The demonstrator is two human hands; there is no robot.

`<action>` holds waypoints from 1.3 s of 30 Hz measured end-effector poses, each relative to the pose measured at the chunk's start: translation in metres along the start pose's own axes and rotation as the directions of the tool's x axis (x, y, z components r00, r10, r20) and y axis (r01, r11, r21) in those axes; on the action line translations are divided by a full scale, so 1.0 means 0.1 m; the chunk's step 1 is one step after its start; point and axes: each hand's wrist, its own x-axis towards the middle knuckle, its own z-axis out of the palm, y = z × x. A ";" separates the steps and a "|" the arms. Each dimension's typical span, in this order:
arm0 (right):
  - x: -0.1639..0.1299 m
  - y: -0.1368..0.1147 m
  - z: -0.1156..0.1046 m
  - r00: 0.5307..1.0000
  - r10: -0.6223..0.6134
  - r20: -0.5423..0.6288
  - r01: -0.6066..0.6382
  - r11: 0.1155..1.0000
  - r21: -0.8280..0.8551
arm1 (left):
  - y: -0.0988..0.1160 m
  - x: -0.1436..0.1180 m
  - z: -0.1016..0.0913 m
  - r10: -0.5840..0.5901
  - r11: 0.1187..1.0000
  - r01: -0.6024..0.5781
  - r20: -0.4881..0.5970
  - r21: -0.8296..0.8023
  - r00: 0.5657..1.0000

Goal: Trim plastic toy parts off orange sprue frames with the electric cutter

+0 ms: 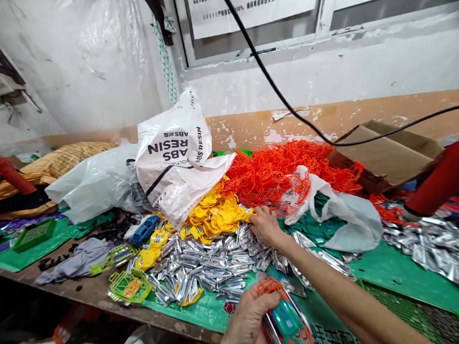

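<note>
While the right hand is reaching out over the bench, its fingers are curling down onto the edge of the yellow plastic pieces, right where they're meeting the heap of silver foil packets; can't really tell if it's actually pinching one or just touching the pile, the fingertips are hidden. The left hand is sitting close to the camera at the bottom, gripping a bundle: an orange plastic frame together with a clear pack holding a teal toy, thumb pressing across the top and the fingers wrapping under it. That bundle is hovering just above the green mat near the front edge of the table. Behind the yellow stuff, a white ABS RESIN bag is slumping against a clear plastic bag, and a big tangle of orange frames is piling up to the right of it with another white bag lying over part of it. A cardboard box is leaning at the back right, a black cable is hanging across the wall, and more foil packets are spreading out on the right. Over on the left, some yellow-green frames are lying at the bench edge next to a grey cloth.
</note>
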 end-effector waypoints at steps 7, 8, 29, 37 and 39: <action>-0.02 0.13 -0.16 0.995 -0.002 0.103 0.005 1.000 -0.027 | 0.27 0.03 -0.06 0.110 0.994 -0.110 -0.142 0.008 0.984; -0.04 0.17 -0.20 0.994 -0.005 0.111 0.007 1.000 -0.023 | 0.29 0.04 -0.07 0.115 0.993 -0.116 -0.139 0.001 0.984; -0.54 0.08 -0.77 0.970 -0.153 0.187 0.155 0.988 0.004 | 0.44 -0.11 -0.01 0.260 0.957 -0.263 0.039 0.125 0.965; -1.53 0.13 -1.51 0.931 -0.325 0.167 0.305 0.943 0.133 | 0.30 -0.05 0.23 0.283 0.799 -0.338 0.185 0.497 0.941; -1.55 0.13 -1.54 0.934 -0.324 0.154 0.279 0.926 0.254 | 0.21 -0.03 0.31 0.256 0.769 -0.339 0.225 0.542 0.940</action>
